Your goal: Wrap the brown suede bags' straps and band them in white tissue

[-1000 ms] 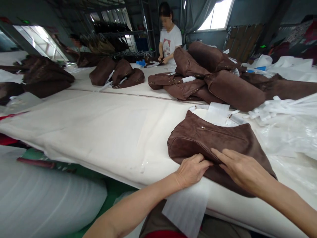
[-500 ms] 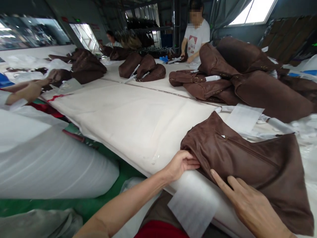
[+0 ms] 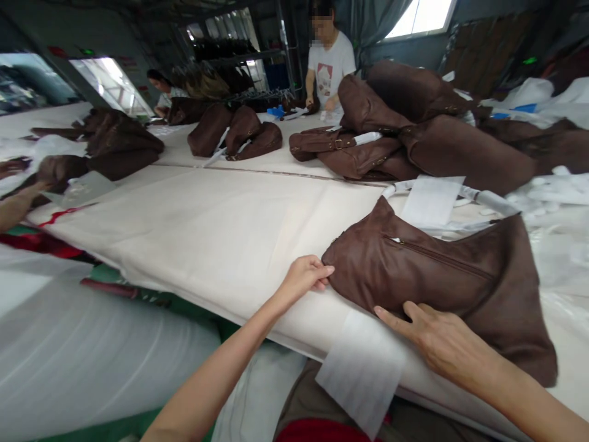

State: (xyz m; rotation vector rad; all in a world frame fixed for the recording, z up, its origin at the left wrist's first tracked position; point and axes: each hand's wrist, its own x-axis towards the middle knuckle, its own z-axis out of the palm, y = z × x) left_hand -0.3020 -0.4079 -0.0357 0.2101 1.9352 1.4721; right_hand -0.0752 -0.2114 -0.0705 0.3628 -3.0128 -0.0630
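A brown leather handbag [image 3: 442,270] with a zip across its upper side lies on the white-covered table at right. Its handle [image 3: 494,201] is wrapped in white material. My left hand [image 3: 306,273] pinches the bag's left corner between thumb and fingers. My right hand [image 3: 442,337] rests on the lower edge of the bag, one digit stretched out to the left and the others bent against the leather. Below the bag, a thin white foam sheet [image 3: 356,374] hangs over the table edge. Another white sheet [image 3: 432,199] lies behind it.
Several brown bags [image 3: 469,150] are piled beyond, with more bags [image 3: 232,132] further back on the white table [image 3: 221,227]. A large roll of white foam [image 3: 105,350] stands at lower left. One co-worker [image 3: 329,64] is across the table; another person's arm [image 3: 18,209] shows at left.
My left hand has shifted to the bag's left corner and closed on it, and the corner looks smoother. My right hand stays on the lower edge. The view has swung right.
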